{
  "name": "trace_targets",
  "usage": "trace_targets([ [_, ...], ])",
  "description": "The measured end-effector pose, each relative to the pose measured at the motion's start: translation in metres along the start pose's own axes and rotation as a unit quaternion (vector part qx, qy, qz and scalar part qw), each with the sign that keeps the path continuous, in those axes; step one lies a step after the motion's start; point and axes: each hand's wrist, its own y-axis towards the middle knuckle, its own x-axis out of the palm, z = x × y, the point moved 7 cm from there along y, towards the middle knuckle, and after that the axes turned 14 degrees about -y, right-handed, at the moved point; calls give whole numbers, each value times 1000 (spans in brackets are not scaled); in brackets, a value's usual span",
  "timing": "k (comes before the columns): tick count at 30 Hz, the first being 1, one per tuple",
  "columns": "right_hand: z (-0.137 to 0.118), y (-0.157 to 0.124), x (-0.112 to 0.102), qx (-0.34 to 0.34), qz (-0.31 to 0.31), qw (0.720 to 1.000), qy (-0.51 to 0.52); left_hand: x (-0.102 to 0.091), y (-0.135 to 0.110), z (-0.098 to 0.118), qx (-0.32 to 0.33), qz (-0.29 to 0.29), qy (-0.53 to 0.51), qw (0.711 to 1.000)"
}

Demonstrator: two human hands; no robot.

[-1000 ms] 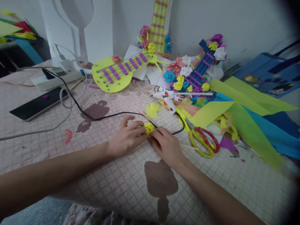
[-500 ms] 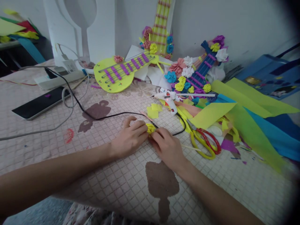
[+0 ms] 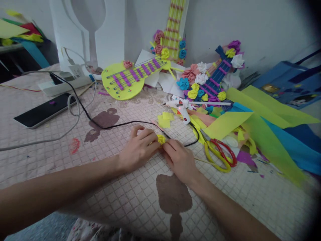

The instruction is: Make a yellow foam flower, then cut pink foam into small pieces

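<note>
Black slab and white power strip on the left, then a yellow toy guitar. Left hand and right hand are close together, both pinching a yellow paper flower mid-table, black cord just behind it. Then glue gun, scissors, loose paper. All on a checked tablecloth, grey wall behind.

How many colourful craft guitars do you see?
3. A round-bodied yellow guitar is beyond the left hand; a flower-covered blue guitar is farther right; a second yellow guitar stands behind them, its lower part hidden and top cut off. Others may be hidden.
</note>
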Motion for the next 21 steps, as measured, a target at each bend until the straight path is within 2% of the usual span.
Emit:
trace_targets([
  [10, 4, -3, 3, 35, 14, 999, 23, 5, -1, -2, 10, -16, 12, 1000],
  [14, 3, -3, 3, 21, 20, 999, 20, 7, -1, -1, 9, -22, 23, 999],
  [21, 1, -1, 0, 2, 27, 1000, 7, 0, 0, -1, -9, 15, 20, 1000],
])
